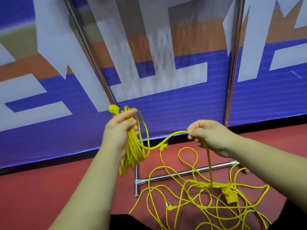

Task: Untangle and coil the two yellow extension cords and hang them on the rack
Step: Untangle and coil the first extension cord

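Coil [132, 145]: left hand [118, 130] grip closed round gathered loops, frame centre. Right hand [207, 135] pinches feed strand, drawing slack from floor tangle [207, 193].

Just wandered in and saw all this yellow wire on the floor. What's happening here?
A person is winding up yellow extension cords. The left hand grips a bundle of finished loops, with a plug end poking above the fist. The right hand pinches the cord running from that bundle down to a tangled pile on the red floor, lying over the metal rack's base bar. Nothing hangs on the rack yet.
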The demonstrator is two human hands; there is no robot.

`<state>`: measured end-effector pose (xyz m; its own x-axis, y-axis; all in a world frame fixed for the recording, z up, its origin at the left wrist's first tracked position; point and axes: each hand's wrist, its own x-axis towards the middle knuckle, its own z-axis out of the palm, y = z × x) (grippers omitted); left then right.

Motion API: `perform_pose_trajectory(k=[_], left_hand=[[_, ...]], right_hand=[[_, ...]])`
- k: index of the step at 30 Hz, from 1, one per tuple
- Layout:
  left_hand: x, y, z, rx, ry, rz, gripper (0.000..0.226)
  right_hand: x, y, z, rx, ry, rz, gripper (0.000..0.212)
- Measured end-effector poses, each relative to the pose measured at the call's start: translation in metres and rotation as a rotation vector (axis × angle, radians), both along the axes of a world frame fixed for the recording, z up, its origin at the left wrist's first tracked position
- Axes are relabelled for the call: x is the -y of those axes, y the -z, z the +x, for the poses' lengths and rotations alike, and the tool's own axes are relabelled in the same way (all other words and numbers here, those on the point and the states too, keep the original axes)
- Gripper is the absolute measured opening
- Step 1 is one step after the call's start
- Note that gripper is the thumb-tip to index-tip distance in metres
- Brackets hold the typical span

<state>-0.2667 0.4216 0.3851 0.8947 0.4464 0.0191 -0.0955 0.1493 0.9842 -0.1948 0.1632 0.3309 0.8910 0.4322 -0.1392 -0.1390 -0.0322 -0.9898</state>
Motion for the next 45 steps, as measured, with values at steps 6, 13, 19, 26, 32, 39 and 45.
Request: perform_pose_trajectory(k=[6,13,19,26,32,39,45], left_hand=[[0.034,0.016,-0.005,-0.190,0.210,0.183,0.026],[0.075,0.029,-0.005,-0.215,0.364,0.249,0.026],[0.081,0.020,-0.002,-0.182,0.363,0.457,0.012],[0.054,-0.001,0.016,0.032,0.031,0.372,0.016],[0.012,-0.016,0.023,0.178,-0.088,-0.020,0.018],[-0.016,0.004,0.028,0.139,-0.141,-0.056,0.023],[-0.025,0.025,0.030,0.099,-0.184,0.022,0.027]], right_hand=[[-0.006,-0.024,-0.012,0.080,-0.007,0.031,0.016],[-0.005,-0.034,-0.016,0.112,-0.092,0.069,0.017],[0.010,-0.034,-0.013,0.084,-0.218,0.109,0.019],[0.028,-0.003,-0.005,0.032,-0.326,0.059,0.020],[0.043,0.034,-0.002,0.031,-0.352,-0.199,0.022],[0.052,0.020,0.005,-0.135,-0.129,-0.084,0.010],[0.049,0.003,0.007,-0.120,0.160,0.027,0.008]])
